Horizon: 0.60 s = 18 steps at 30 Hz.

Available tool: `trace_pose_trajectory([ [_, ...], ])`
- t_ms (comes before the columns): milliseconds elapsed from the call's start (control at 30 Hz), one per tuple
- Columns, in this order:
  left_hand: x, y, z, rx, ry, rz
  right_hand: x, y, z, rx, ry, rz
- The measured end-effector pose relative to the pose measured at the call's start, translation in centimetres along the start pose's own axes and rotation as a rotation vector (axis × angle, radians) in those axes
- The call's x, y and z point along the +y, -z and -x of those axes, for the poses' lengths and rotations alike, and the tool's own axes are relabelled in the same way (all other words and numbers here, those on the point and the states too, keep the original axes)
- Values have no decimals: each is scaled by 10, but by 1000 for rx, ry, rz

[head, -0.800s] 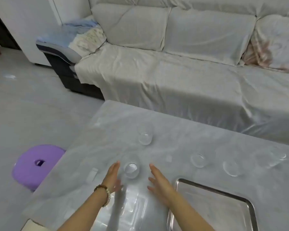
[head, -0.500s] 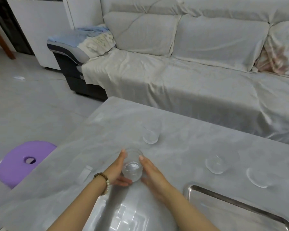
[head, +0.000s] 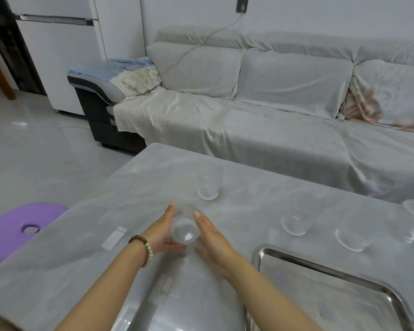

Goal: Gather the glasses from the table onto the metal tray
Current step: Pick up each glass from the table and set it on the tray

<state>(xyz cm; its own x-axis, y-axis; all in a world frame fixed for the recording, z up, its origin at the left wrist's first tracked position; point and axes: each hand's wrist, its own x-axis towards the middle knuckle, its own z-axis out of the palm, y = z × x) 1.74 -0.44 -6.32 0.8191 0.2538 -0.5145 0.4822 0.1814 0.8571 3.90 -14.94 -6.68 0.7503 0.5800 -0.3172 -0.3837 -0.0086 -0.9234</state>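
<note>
Since the earlier frame both hands have closed in: left hand (head: 161,235) and right hand (head: 212,237) clasp the glass (head: 185,229) on the bench (head: 249,187), left of the empty tray (head: 320,271). Likely fragile, slippery; grip the sides.

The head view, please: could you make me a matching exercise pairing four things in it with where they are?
Things:
1. held glass
2. metal tray
3. purple stool
4. bead bracelet

Places:
A. on the floor, left of the table
B. on the left wrist
C. between both hands
D. on the table, right of the hands

Pairs: 1-C, 2-D, 3-A, 4-B
</note>
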Motion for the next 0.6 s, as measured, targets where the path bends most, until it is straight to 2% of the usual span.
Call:
trace_pose_trajectory([
  [100,0,-15,25,-25,-67,68,-4,5,30,33,7,-115],
  [233,0,-49,63,-140,-274,190,-10,28,80,148,156,-150],
  [300,-3,-73,81,-193,-294,234,-13,43,109,214,219,-150],
  [467,-10,-143,117,-441,-409,113,-22,96,182,254,312,-78],
  [600,-16,-204,130,-470,-508,50,-18,145,227,427,354,-71],
])
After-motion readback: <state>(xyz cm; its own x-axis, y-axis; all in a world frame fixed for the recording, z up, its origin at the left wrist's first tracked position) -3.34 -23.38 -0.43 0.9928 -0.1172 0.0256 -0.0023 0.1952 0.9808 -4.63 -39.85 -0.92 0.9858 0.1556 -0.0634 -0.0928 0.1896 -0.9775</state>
